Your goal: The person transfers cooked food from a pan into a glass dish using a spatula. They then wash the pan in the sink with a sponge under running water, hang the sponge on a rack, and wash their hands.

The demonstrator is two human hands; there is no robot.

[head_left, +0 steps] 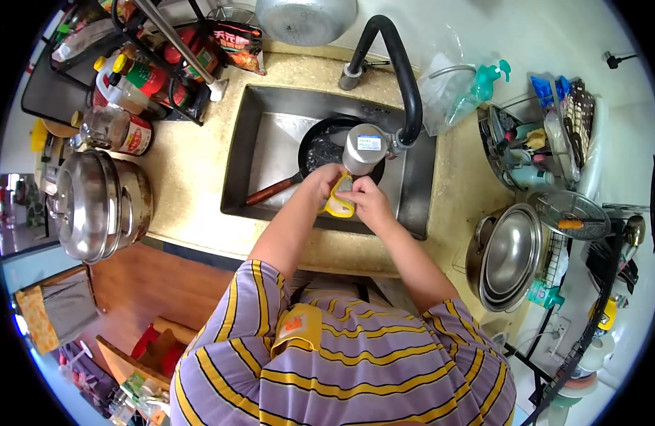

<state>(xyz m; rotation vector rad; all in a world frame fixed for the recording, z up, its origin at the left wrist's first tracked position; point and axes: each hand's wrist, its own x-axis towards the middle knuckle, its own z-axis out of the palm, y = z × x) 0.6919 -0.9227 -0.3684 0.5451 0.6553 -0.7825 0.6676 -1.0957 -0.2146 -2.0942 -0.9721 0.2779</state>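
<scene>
Purple shirt with yellow-and-black stripes (384, 358), worn. Small pale piece, yellow-edged (339, 206), material unclear: gripped by left hand (326, 182), pinched by right hand (372, 206), above rectangular grey metal sink (269, 145), beside round black frying pan (323, 151).

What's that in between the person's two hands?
In the head view, a small yellow-edged thing lies between the left hand and the right hand, with both touching it. I can't tell exactly what it is.
</scene>
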